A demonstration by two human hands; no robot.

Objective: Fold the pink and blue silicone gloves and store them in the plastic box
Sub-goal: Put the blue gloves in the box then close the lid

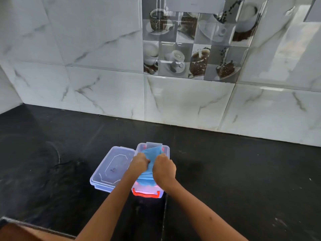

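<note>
A clear plastic box [165,149] with an orange-red handle [145,194] on its near end stands on the black counter. A folded blue glove [151,153] lies in and over the box. My left hand [139,162] and my right hand [164,169] both grip the blue glove from either side, pressing it down into the box. A pink glow shows through the box wall below the blue glove; the pink glove itself is hidden.
The box's clear lid [112,167] lies flat on the counter, touching the box's left side. A marble-tiled wall [173,101] rises behind the counter [243,171]. A brown edge [20,232] shows at the bottom left.
</note>
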